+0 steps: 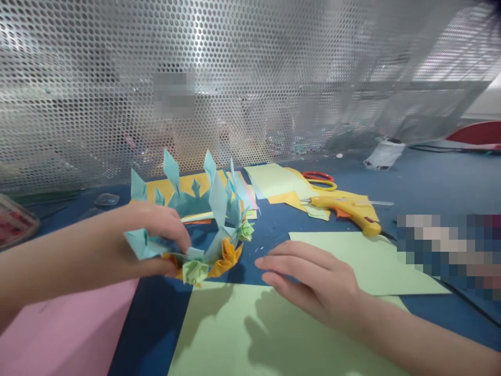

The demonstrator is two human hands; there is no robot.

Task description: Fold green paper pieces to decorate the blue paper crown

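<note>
My left hand (158,232) pinches the near left side of a folded paper crown (218,201), thumb outside and fingers over the band. The crown is light blue with pointed tips, and green and orange paper flowers sit along its near and right sides. Its left part is partly hidden by my hand. To the right of the crown, my right hand (313,279) hovers apart from it, holding nothing, with its fingers stretched out. Below both hands lies a light green paper sheet (250,339), with their shadows on it.
A yellow glue gun (348,206) lies on yellow scraps at the right, with red-and-yellow-handled scissors (323,180) behind. Another green sheet (399,271) and a pink sheet (70,334) flank the middle. A perforated metal screen (242,78) closes the back of the blue table.
</note>
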